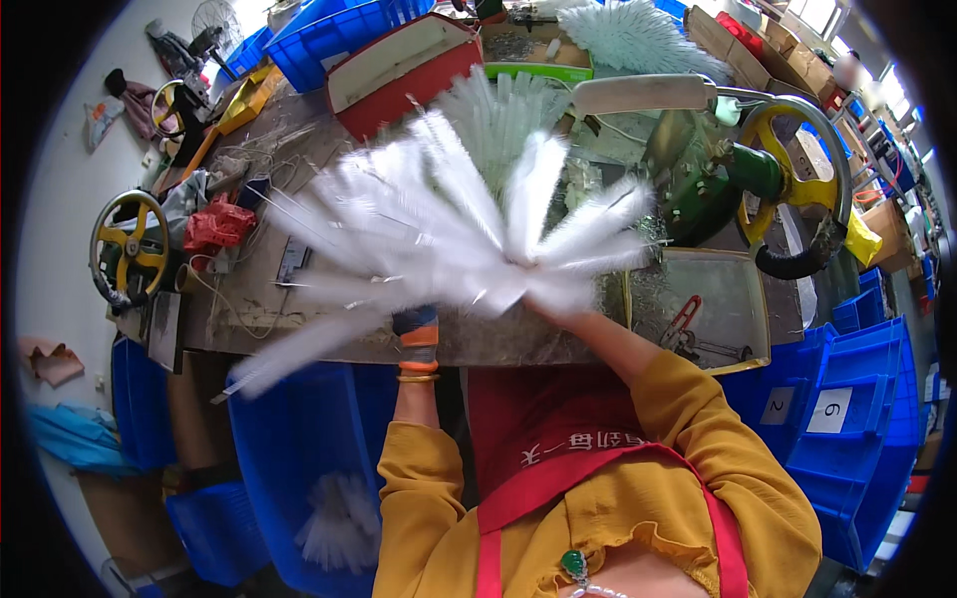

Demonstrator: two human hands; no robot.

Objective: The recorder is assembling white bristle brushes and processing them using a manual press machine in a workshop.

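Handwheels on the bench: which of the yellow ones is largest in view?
The handwheel at right, on the green machine, with a dark rim around yellow spokes. The two at left show smaller, along the bench's left edge.

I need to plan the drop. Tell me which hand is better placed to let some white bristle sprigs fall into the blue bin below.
Probably the left hand: it grips the fanned white bristle sprigs directly above the blue bin. The right hand holds them further right, over the red apron.
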